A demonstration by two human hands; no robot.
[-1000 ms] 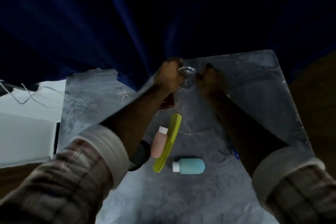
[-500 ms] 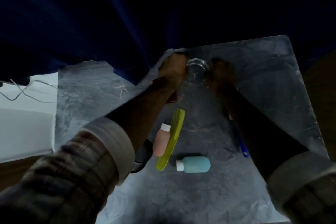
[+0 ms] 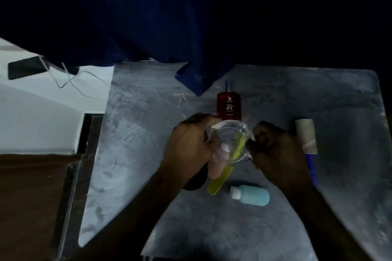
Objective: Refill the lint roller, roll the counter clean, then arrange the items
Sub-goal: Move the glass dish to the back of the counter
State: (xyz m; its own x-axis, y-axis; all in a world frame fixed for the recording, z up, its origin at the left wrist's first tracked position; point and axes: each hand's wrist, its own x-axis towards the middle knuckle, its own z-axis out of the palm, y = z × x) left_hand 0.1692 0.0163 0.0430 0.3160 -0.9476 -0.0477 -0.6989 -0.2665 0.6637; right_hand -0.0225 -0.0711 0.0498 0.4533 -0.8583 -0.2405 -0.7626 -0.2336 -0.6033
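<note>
1. The grey counter filled most of the view, its surface scuffed and carrying pale strands of debris near 12 o'clock. It looked hard and flat, so a roller would probably run evenly over it.
2. A dark blue curtain hung over the counter's far edge.
3. The left hand and right hand held a clear round glass dish between them, above the counter's centre. Fingers of both hands were curled against its rim from 9 and 3 o'clock, pinching it. It looked rigid, smooth and breakable, so a grip on opposite sides of the rim seemed the safest hold.
4. A red bottle lay at 12 o'clock from the dish. It bore pale lettering, too blurred to read with confidence.
5. A yellow-green comb lay under the dish, running out toward 6 o'clock. It looked thin, light and slightly flexible.
6. A teal bottle with a white cap lay on its side at 5 o'clock, with no label visible.
7. A pale cardboard-like roll, possibly the lint roller refill, lay at 3 o'clock just beyond the right hand. It looked light and crushable, best gripped gently around its ends.
8. A pink bottle lay beside the comb, partly seen through the glass.
</note>
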